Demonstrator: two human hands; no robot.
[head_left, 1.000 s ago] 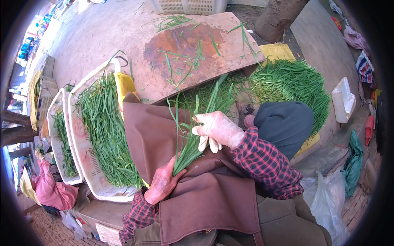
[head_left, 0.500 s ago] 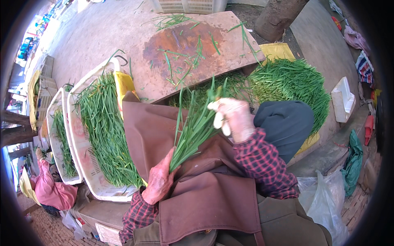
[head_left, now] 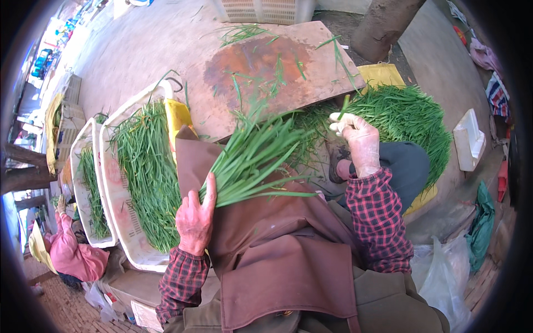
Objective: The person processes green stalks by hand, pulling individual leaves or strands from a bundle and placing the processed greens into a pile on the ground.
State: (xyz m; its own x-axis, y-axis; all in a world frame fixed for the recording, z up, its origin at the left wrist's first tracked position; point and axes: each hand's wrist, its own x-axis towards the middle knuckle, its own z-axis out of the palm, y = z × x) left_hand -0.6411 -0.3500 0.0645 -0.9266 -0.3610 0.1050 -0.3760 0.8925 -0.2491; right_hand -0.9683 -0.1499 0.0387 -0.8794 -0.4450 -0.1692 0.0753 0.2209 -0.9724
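Left hand clamped round base of chive bunch over brown apron; long axis runs toward 2 o'clock. Gloved right hand pinches single stalk, 3 o'clock of leaf tips, loose chive pile just beyond.

We see open room on the wooden board, with only a few loose leaves. White trays crowd our left, and a green pile blocks our right.

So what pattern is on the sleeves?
Red and black check on the sleeves, clearest in the head view.
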